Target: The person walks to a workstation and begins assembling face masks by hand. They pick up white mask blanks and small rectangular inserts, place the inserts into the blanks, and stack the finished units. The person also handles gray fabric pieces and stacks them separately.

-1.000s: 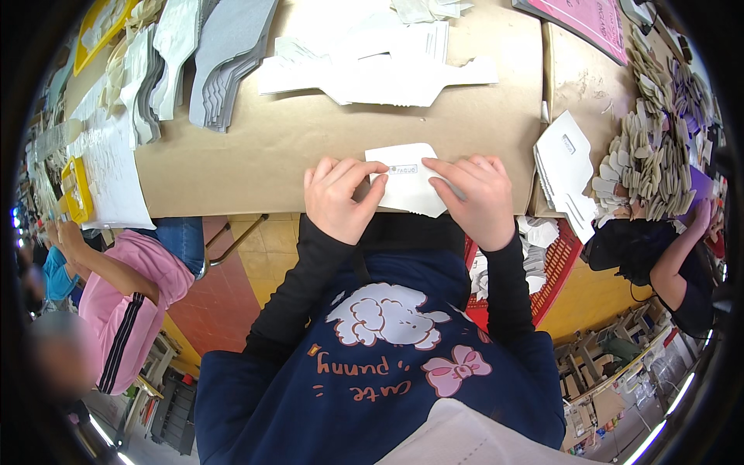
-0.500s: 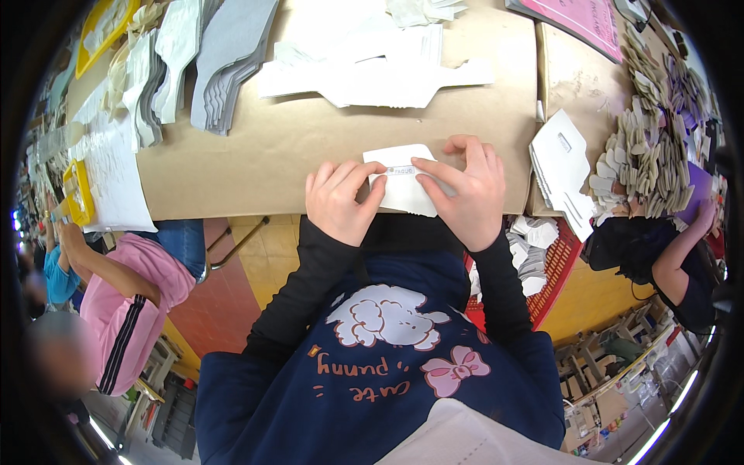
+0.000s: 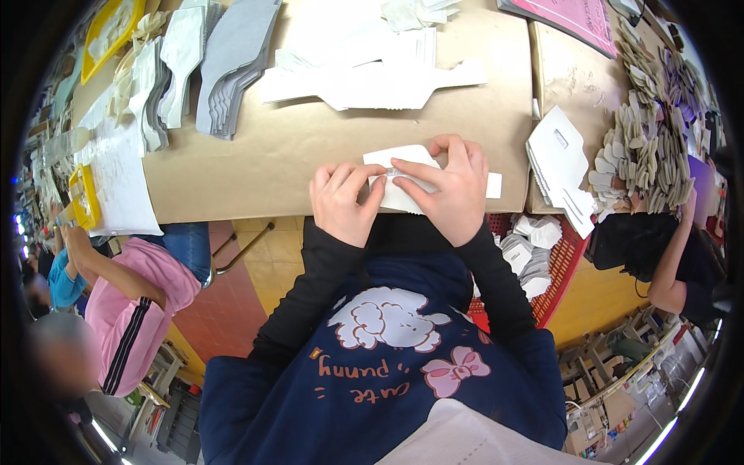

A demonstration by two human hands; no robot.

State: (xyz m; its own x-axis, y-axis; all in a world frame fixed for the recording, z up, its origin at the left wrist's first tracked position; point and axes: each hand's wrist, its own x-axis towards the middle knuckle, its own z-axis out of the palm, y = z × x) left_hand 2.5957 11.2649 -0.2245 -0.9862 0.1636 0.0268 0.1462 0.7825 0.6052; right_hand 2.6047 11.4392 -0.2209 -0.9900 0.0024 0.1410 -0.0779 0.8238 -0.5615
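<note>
A white cut piece [image 3: 402,200] lies on the brown-covered table in front of me, its narrow strip reaching out past my right hand. On it is a small pale label [image 3: 392,172], mostly covered by my fingertips. My left hand [image 3: 343,204] has thumb and index finger pinched at the label's left end. From the other side, my right hand [image 3: 452,192] brings its thumb and index finger to the label's right end, close to the left fingertips. The right hand's other fingers are curled up above the piece.
White cut pieces [image 3: 380,84] lie beyond my hands, with grey pieces [image 3: 225,77] at far left. A stack of labelled white pieces [image 3: 559,147] rests to the right, near heaped beige pieces [image 3: 639,155]. A red basket [image 3: 559,275] stands below the table edge. Co-workers sit on both sides.
My right hand has moved left, its fingertips now closer to the left hand's and covering more of the label. The piece's strip now shows beyond my right hand.
</note>
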